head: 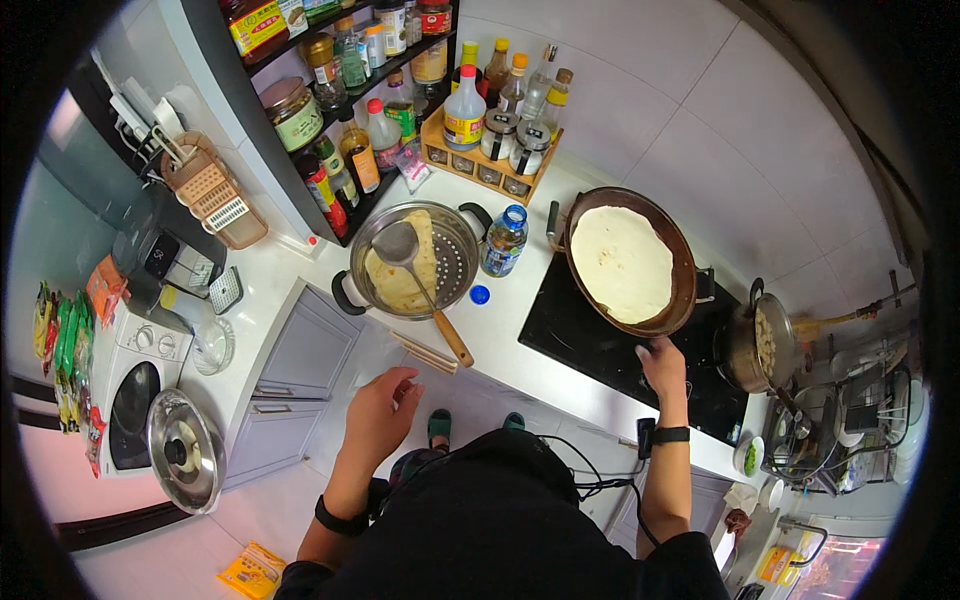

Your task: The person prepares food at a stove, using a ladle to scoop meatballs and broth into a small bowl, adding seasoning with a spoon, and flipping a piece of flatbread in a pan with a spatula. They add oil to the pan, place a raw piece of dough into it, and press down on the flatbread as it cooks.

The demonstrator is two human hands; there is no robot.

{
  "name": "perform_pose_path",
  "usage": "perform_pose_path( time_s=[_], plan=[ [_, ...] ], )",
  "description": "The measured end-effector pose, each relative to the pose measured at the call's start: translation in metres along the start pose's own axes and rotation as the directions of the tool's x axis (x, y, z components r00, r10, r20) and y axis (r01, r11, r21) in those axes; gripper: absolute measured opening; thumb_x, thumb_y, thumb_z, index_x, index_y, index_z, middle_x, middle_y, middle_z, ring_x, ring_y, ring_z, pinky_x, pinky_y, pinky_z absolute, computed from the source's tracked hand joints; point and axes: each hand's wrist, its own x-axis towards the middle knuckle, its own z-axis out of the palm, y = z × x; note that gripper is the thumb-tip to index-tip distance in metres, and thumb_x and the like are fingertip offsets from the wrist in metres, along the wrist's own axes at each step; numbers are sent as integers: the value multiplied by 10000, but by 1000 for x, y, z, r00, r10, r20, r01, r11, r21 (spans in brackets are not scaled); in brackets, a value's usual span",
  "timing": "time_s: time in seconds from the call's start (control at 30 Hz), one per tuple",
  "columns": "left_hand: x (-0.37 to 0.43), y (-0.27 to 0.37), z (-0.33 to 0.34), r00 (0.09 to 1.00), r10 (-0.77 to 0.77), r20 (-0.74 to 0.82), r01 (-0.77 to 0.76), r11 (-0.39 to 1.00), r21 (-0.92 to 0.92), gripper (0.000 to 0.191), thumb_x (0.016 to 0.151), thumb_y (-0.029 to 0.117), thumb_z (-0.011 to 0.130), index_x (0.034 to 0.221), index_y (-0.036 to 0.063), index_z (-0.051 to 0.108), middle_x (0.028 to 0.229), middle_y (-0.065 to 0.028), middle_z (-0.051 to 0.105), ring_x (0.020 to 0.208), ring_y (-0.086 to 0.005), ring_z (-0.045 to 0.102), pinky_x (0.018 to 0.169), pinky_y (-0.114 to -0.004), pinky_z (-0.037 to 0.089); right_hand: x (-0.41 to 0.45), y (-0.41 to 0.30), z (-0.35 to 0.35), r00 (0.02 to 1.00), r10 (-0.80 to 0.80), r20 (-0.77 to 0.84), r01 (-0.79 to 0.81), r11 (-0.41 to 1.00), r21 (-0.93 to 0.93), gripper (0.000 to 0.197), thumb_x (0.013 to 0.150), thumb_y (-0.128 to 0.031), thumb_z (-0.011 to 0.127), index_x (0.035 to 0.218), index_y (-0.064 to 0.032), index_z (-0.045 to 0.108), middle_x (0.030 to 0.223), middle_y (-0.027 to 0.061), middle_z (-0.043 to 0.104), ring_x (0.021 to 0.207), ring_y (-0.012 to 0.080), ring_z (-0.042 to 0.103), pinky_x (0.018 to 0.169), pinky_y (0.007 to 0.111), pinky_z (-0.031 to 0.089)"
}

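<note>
My left hand (381, 411) hangs over the floor in front of the counter, fingers loosely curled apart and nothing in it. Reaching over the black cooktop (559, 315), my right hand (664, 369) is at the near rim of a brown frying pan (686, 281). Its fingertips are partly blurred, so I cannot tell whether they touch the pan. A round, pale flatbread (622, 262) lies flat inside the pan. Left of it, a steel steamer pot (459, 259) holds folded cooked flatbread (382, 281). A wooden-handled spatula (452, 341) rests across that pot.
An uncapped bottle (505, 241) stands beside the steamer pot, with a blue cap (480, 295) near it. A second pot (765, 337) with food sits at the cooktop's right. Behind are a wooden condiment rack (480, 169) and a dish rack (817, 442) stands far right.
</note>
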Motion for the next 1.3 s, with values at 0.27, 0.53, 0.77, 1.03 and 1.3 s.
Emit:
perform_pose_path(
  time_s=[0.27,0.53,0.77,1.03,1.3],
  plan=[
    [1,1,-9,1000,-22,14,22,999,-23,324,1241,216,951,1521,54,934,1210,-189,974,1055,-395,940,906,-502,722,23,-294,113,901,-430,54,337,774,535,779,1173,-320,1090,1725,96,730,1501,274,969,1343,361,959,1099,472,754],
    [-36,-38,-46,993,-92,-71,94,995,25,317,1222,191,979,1500,45,941,1170,-180,972,1020,-364,934,897,-486,717,84,-361,174,961,-221,-163,267,893,363,827,1090,-331,1117,1680,99,730,1457,292,963,1318,394,960,1124,498,752],
    [-37,-61,-57,986,-156,-53,156,988,-16,311,1224,196,981,1494,47,942,1161,-173,975,1013,-349,939,902,-482,718,63,-349,147,935,-264,-238,338,867,365,868,1017,-341,1140,1640,102,729,1419,307,958,1296,424,961,1147,520,750],
    [5,-58,-52,999,-46,26,46,999,0,330,1247,187,966,1539,35,936,1149,-158,987,1012,-267,946,867,-422,709,-27,-286,-21,890,-377,-256,436,868,237,915,934,-352,1166,1595,106,729,1375,324,952,1271,458,963,1172,546,748],
    [33,-44,-4,998,25,65,-18,994,-107,301,1246,229,948,1497,64,919,1180,-189,978,1020,-381,957,879,-494,725,-2,-188,-145,946,-251,-203,269,961,62,890,947,-325,1161,1608,87,730,1386,298,947,1277,436,955,1186,540,743]
  ],
)
